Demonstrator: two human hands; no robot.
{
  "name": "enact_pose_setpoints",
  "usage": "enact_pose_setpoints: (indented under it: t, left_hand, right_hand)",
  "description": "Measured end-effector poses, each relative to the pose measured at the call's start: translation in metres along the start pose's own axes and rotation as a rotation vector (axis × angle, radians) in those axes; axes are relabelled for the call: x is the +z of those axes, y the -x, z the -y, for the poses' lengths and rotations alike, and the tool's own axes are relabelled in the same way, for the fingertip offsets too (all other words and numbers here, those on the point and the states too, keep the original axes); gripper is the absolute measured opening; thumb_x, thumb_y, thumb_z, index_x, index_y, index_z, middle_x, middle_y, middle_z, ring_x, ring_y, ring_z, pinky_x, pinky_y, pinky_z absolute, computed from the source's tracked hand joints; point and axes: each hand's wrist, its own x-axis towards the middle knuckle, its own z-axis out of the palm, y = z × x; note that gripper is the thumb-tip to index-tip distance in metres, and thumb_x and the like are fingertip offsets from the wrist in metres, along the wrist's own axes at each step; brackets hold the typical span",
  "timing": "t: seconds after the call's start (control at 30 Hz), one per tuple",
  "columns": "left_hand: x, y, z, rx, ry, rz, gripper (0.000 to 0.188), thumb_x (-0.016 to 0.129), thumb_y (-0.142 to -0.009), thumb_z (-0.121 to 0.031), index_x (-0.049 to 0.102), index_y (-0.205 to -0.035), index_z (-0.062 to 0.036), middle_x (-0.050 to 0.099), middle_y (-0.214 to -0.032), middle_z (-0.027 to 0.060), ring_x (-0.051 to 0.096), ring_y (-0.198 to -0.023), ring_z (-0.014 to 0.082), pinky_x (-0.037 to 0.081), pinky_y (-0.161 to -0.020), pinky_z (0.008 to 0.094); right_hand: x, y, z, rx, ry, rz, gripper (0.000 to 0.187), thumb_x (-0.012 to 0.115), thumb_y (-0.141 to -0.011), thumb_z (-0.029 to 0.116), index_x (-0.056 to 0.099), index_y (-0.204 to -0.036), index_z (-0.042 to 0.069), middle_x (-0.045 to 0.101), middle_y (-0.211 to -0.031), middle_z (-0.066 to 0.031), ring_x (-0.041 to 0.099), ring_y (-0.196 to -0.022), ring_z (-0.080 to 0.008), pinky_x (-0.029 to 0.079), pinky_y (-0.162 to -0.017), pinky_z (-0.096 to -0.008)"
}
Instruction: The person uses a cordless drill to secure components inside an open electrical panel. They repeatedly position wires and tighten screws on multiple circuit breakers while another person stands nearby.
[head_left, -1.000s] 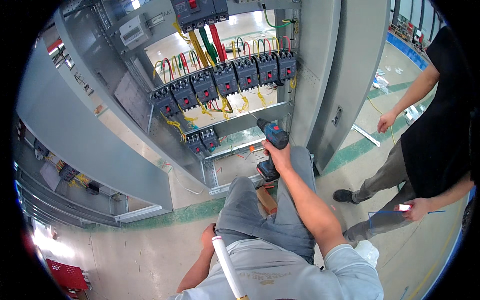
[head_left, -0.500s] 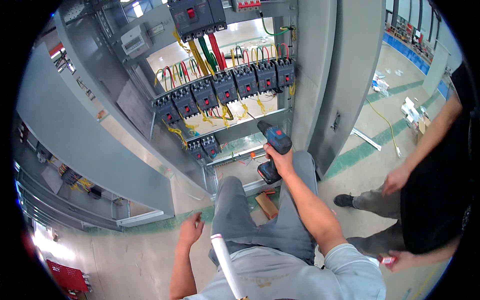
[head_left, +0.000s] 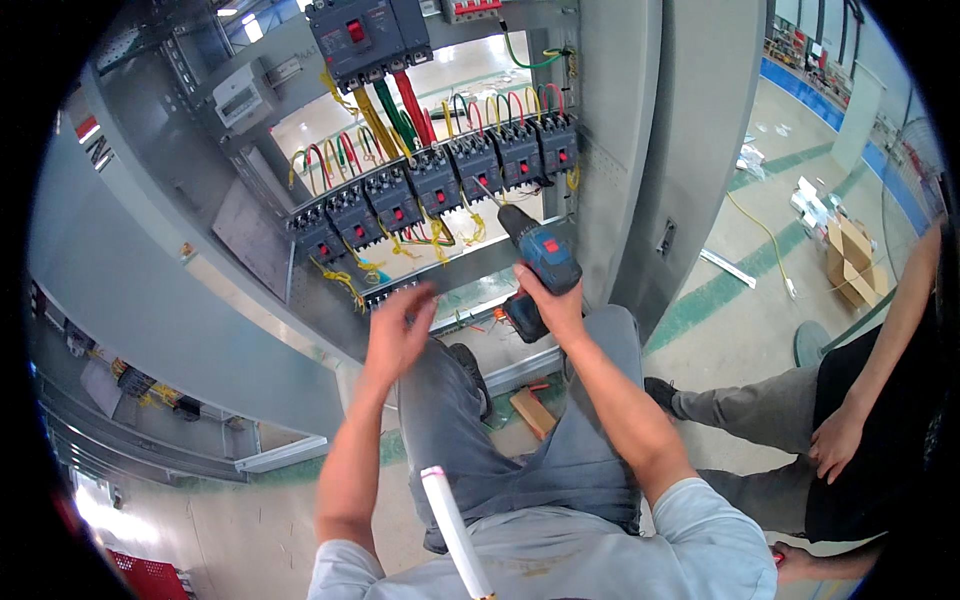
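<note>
My right hand [head_left: 556, 303] is wrapped round the grip of a blue and black cordless drill [head_left: 543, 250]. Its long thin bit slants up and left, with the tip in front of a breaker in the row of dark circuit breakers [head_left: 436, 182]; whether it touches cannot be made out. My left hand [head_left: 400, 325], slightly blurred, is raised near the row's lower left with fingers bent and apart, nothing seen in it. It partly hides the small lower breakers [head_left: 385, 294]. Red, green and yellow wires [head_left: 405, 108] run down from a large breaker [head_left: 367, 40] to the row.
Grey cabinet panels [head_left: 612, 150] stand on both sides. A meter [head_left: 243, 100] hangs at upper left. Between my legs lies a brown cardboard piece [head_left: 533, 412]. At right stands another person [head_left: 850, 420], with an open carton [head_left: 852, 262] and a yellow cable [head_left: 765, 232] on the floor beyond.
My left hand has risen from beside my left knee to the cabinet front. The drill has shifted up and left, its bit now before the breaker row. The other person's hands have moved lower.
</note>
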Motion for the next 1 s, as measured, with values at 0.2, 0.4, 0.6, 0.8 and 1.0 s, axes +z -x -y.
enact_pose_setpoints:
  t: [0.2,0.4,0.6,0.8,1.0]
  left_hand:
    - [-0.005,-0.16,-0.009,0.221,-0.046,-0.04,0.032,0.069,-0.099,-0.014,0.07,-0.129,-0.0009,0.076,-0.115,0.0141,0.071,-0.094,0.0192,0.056,-0.086,0.0333]
    - [-0.001,-0.281,-0.022,0.528,-0.311,-0.009,0.042,0.065,-0.099,-0.017,0.062,-0.139,-0.0042,0.066,-0.136,0.0218,0.065,-0.122,0.0404,0.052,-0.101,0.042]
    - [0.016,-0.35,-0.002,0.469,-0.469,0.141,0.05,0.064,-0.099,-0.026,0.06,-0.142,-0.0013,0.061,-0.141,0.0228,0.06,-0.128,0.0428,0.048,-0.11,0.0463]
    - [0.028,-0.376,-0.007,0.361,-0.757,0.348,0.052,0.067,-0.099,-0.035,0.062,-0.14,-0.0035,0.063,-0.138,0.0226,0.059,-0.128,0.044,0.048,-0.11,0.048]
    - [0.023,-0.385,-0.02,0.369,-0.801,0.401,0.038,0.075,-0.092,-0.028,0.07,-0.12,-0.0025,0.072,-0.117,0.0237,0.067,-0.115,0.0428,0.052,-0.1,0.0489]
  right_hand:
    - [0.011,-0.033,-0.012,-0.104,0.059,-0.036,0.029,0.087,-0.086,0.019,0.076,-0.105,0.001,0.075,-0.089,-0.0038,0.069,-0.079,-0.0112,0.056,-0.076,-0.0306]
    - [0.024,-0.054,-0.029,-0.144,0.083,-0.054,0.035,0.087,-0.084,0.015,0.071,-0.111,-0.001,0.073,-0.09,-0.0039,0.065,-0.08,-0.0106,0.054,-0.079,-0.0308]
    - [0.033,-0.07,-0.031,-0.123,0.097,-0.077,0.034,0.086,-0.082,0.013,0.07,-0.108,-0.003,0.074,-0.093,-0.005,0.065,-0.082,-0.012,0.055,-0.08,-0.031]
    - [0.042,-0.069,-0.016,-0.236,0.188,-0.108,0.059,0.084,-0.083,0.009,0.063,-0.136,-0.002,0.075,-0.104,-0.0104,0.069,-0.092,-0.0139,0.056,-0.089,-0.0317]
    - [0.04,-0.07,-0.021,-0.27,0.23,-0.092,0.071,0.081,-0.083,0.006,0.054,-0.148,0.0,0.075,-0.118,-0.0117,0.07,-0.106,-0.0155,0.053,-0.098,-0.0333]
